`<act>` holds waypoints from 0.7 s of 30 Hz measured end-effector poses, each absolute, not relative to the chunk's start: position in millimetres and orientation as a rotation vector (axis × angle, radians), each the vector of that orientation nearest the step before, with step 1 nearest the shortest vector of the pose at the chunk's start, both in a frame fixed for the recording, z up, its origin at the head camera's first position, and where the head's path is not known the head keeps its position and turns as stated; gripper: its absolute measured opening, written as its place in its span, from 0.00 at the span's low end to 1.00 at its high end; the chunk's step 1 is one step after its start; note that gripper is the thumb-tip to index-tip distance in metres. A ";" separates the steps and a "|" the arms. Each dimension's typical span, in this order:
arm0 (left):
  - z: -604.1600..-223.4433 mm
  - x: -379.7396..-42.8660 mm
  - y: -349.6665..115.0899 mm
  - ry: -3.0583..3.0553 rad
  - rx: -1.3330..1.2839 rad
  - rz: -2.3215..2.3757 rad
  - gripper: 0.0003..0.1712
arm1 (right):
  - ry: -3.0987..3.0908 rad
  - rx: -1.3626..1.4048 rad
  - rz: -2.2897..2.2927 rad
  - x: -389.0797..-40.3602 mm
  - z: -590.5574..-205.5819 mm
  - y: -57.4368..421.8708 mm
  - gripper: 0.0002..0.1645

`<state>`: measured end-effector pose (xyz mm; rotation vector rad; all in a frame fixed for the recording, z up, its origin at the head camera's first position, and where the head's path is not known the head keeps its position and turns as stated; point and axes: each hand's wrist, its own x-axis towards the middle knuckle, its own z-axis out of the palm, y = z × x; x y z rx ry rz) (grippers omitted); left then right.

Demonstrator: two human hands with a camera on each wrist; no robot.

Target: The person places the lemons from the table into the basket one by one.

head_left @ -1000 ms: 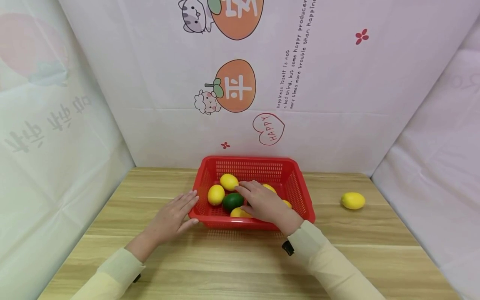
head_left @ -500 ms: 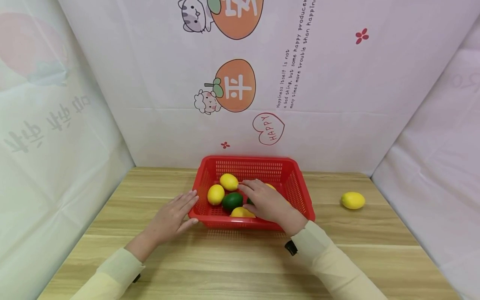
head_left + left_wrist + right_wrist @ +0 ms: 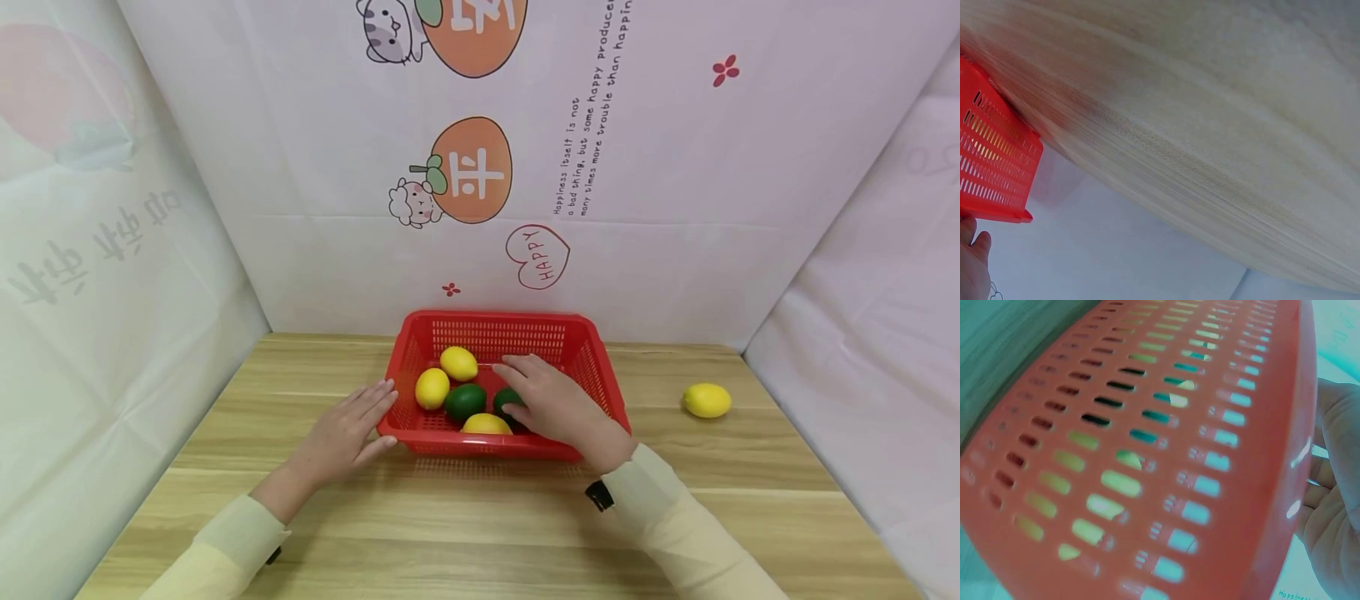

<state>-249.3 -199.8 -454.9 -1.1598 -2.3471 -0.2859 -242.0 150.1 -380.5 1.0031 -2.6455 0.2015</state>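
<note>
A red plastic basket (image 3: pixel 497 443) with slotted walls stands near the back of the wooden table. My left hand (image 3: pixel 341 437) rests straight-fingered against the basket's left rim; in the left wrist view its fingers are at the rim's edge. Over the basket's right half is my right hand (image 3: pixel 555 404), palm down, fingers slightly bent, with its thumb overlapping a dark green egg-shaped fruit (image 3: pixel 506 403). A second green fruit (image 3: pixel 465 403) lies to its left, among yellow lemons (image 3: pixel 432 389). The right hand hides the fruit beneath it. In the right wrist view the basket wall (image 3: pixel 1147 456) fills most of the picture.
One lemon (image 3: pixel 707 401) lies by itself on the table (image 3: pixel 420 533), right of the basket. Behind the table rises a white cloth wall (image 3: pixel 637 283) with printed pictures. More white cloth (image 3: pixel 90 350) hangs on the left side.
My right hand has moved to the right over the basket, uncovering more of the second green fruit and the front lemon. The left hand and the lone lemon have stayed in place.
</note>
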 end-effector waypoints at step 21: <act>-452.8 -248.1 -199.4 -2.367 -1.156 -0.274 0.43 | -2.618 0.972 0.184 -238.2 -372.9 179.7 0.39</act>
